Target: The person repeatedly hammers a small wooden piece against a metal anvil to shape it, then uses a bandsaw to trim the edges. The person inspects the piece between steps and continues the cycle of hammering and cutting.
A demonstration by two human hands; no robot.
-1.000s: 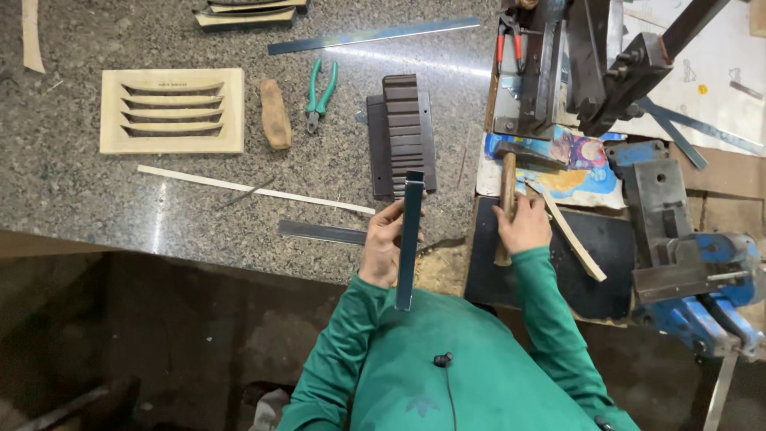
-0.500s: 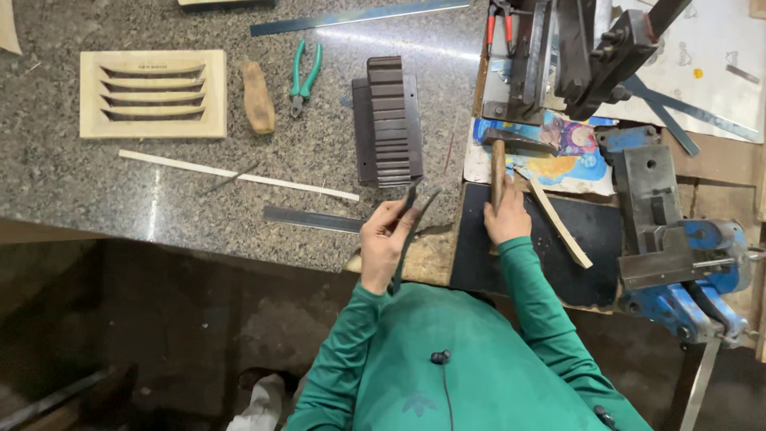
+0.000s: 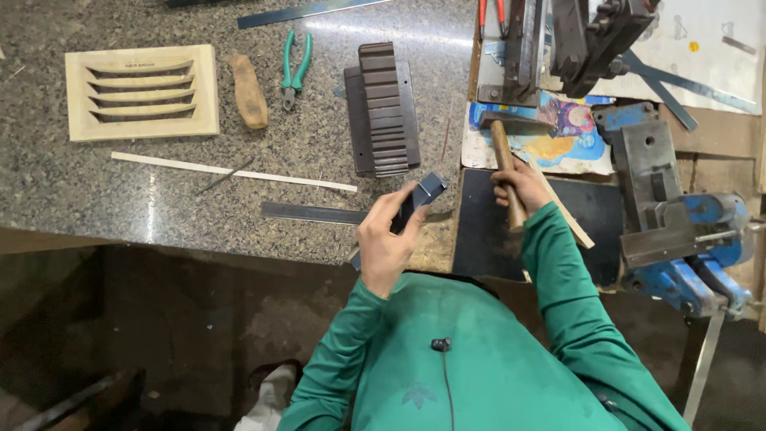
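A single camera, worn on the person's head, looks almost straight down from above. The green-sleeved torso and arms fill the bottom middle of the frame, and the view faces forward over the speckled grey granite worktop (image 3: 159,199), which spans the upper left. The blue bench vise (image 3: 694,255) sits at the right edge, and the dark floor (image 3: 120,335) lies lower left. It stands close enough to show both hands whole, the left hand (image 3: 388,243) and right hand (image 3: 523,182) near centre.

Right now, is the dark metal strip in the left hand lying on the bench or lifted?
Lifted: the left hand grips the dark metal strip, its far end angled above the granite bench.
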